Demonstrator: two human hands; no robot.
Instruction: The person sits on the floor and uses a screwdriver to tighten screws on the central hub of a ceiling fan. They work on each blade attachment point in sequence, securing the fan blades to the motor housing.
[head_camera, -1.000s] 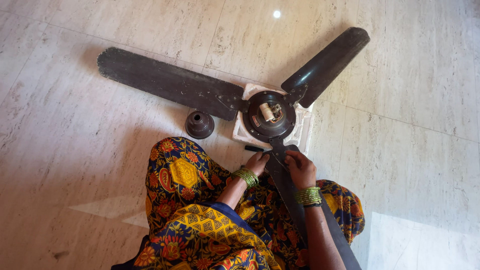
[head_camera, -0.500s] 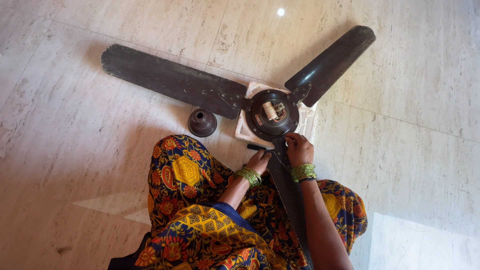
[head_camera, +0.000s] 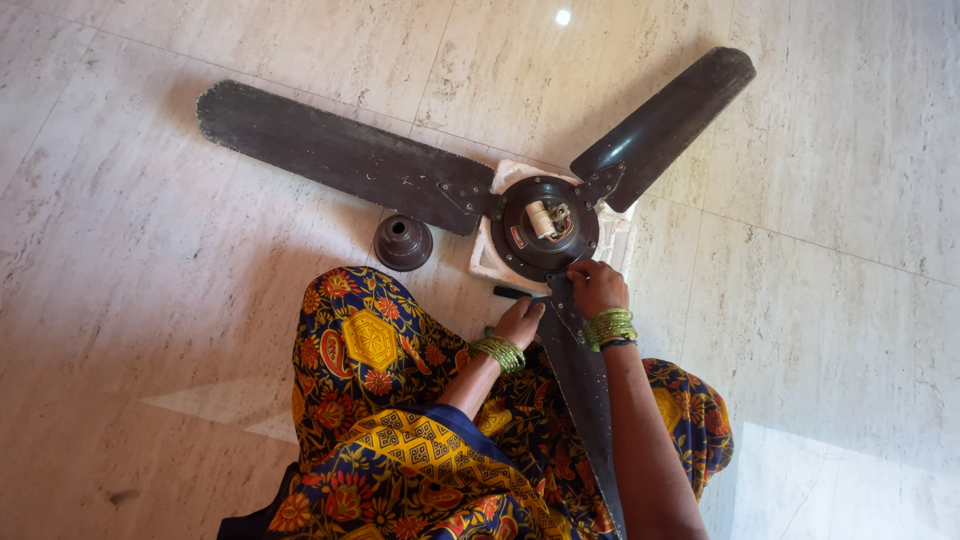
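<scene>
One fan (head_camera: 548, 225) lies on the floor (head_camera: 150, 280), three blades at 10, 1 and 6 o'clock. One cup (head_camera: 403, 242) sits at the hub's 9 o'clock. Right hand (head_camera: 597, 288) pinches the hub's rim; left hand (head_camera: 520, 322) grips a dark tool (head_camera: 510, 293). Open floor all round.

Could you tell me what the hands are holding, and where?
The right hand grips the near fan blade at its bracket end. The left hand touches it beside a dark tool.

The right hand (head_camera: 597, 287) has crept up the near blade (head_camera: 582, 390) to the motor hub (head_camera: 548, 228) — the left hand (head_camera: 520, 322) follows.
</scene>
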